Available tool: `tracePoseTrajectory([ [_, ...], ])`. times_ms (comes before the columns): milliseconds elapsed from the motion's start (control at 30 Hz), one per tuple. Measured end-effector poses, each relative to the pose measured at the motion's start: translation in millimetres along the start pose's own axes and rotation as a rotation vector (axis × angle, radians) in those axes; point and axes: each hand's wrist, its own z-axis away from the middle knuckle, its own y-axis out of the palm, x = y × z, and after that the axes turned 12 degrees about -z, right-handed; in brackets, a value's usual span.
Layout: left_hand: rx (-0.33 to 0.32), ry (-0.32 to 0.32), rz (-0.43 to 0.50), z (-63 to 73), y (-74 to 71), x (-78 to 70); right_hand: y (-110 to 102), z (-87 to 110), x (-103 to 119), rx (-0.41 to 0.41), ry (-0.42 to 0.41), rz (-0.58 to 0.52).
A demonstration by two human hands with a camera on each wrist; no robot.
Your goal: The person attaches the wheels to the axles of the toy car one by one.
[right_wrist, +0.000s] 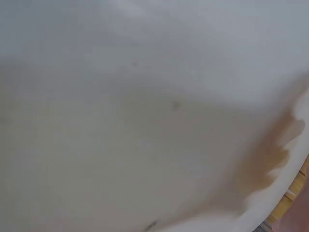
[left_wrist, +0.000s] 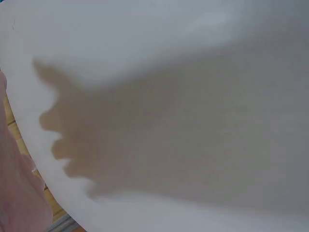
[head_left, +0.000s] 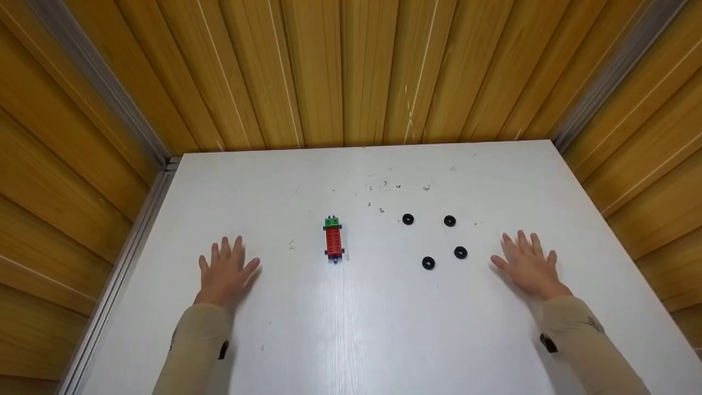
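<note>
My left hand (head_left: 224, 274) is spread palm down at the left of the white table, fingers straight, holding nothing. On the right side my right hand (head_left: 530, 267) lies the same way, fingers apart. Between them, nearer the left hand, is a small toy car chassis (head_left: 333, 241) of red and green building blocks with short axle ends at its sides. Several black rings like toy tyres (head_left: 428, 263) lie loose between the chassis and the right hand. The wrist views show part of the left hand (left_wrist: 21, 183), an edge of the right hand (right_wrist: 295, 212) and their shadows.
The white table (head_left: 351, 329) has dark specks and scuffs toward its far side. Wood-patterned panels (head_left: 340, 71) stand behind it and at both sides, with grey metal posts (head_left: 104, 77) at the corners.
</note>
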Motion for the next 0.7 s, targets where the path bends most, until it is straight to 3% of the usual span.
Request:
tracePoseTrajectory([
  [267, -0.021, 0.077, 0.065, -13.7, -3.1, -26.4, 3, -3.7, 22, -0.025, -0.066, -0.027],
  [500, -0.056, 0.105, 0.141, -21.2, -8.5, -48.9, 7, -8.2, 35, -0.039, -0.100, -0.071],
  [700, -0.014, 0.097, 0.221, -24.7, -11.4, -64.4, 8, -10.5, 46, -0.045, -0.137, -0.087],
])
